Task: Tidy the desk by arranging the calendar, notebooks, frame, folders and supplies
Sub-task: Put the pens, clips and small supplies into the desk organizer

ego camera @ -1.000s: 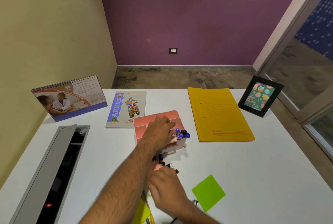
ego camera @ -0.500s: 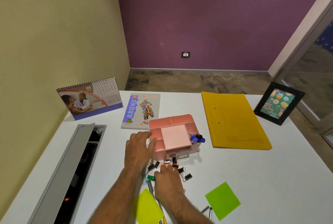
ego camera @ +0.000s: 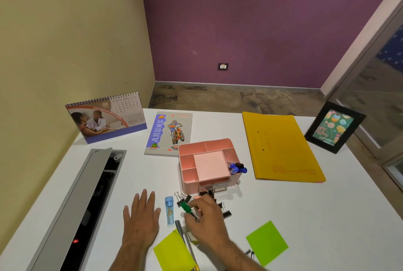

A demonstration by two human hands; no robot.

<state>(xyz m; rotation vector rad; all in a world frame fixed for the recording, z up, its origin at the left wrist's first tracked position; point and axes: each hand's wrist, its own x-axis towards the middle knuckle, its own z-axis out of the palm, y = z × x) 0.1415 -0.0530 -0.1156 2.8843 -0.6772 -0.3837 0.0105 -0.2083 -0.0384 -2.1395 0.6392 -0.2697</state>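
— What was the right hand (ego camera: 207,218) doing?
— Its fingers were curled round a green-capped pen (ego camera: 188,210), pinching it just in front of the pink organiser (ego camera: 207,162). Black binder clips (ego camera: 225,210) lay scattered under and beside that hand.

— And the left hand (ego camera: 140,219)?
— Flat on the white desk (ego camera: 305,216), fingers straight and spread, gripping nothing. A small blue tube (ego camera: 169,210) lay just beside it, between the two hands.

— What else was near the hands?
— A grey pen (ego camera: 183,233) ran along the edge of a yellow sticky pad (ego camera: 174,252), and a green sticky pad (ego camera: 267,242) sat off to the right. Blue markers (ego camera: 237,168) stuck out of the organiser's right compartment.

— Where were the bigger items?
— Along the far edge: the desk calendar (ego camera: 106,118) stood upright at the left, the notebook (ego camera: 171,133) with a motorbike cover lay flat beside it, its near corner touching the organiser. The yellow folder (ego camera: 281,148) lay flat further right, and the black picture frame (ego camera: 334,127) stood at the right corner. An open grey cable tray (ego camera: 72,211) ran along the desk's left side.
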